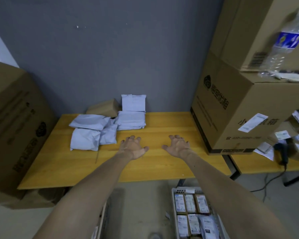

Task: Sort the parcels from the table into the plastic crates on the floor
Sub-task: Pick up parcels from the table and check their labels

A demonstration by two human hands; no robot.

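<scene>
Both hands reach forward over the desk (162,163), palms down and holding nothing. The left hand (134,147) and the right hand (177,146) are spread side by side, fingers splayed and slightly bent, with a strip of bare wood between them. Whether the fingertips touch the wood cannot be told.

Just left of the left hand lies a loose pile of pale plastic-bag parcels (91,130), the nearest one close beside its fingers. Behind that pile, at the grey wall (110,57), are two more flat pale parcels (131,118), one lying down and one propped upright behind it. A small brown box parcel (103,107) sits beside them.

A large cardboard box (240,109) stands on the right end of the desk, with a clear water bottle (283,42) upright on top of it. Another big carton (16,126) stands beside the desk's left edge.

On the floor below the right forearm sits a white plastic crate (175,189), filled with rows of labelled packets (190,203).
</scene>
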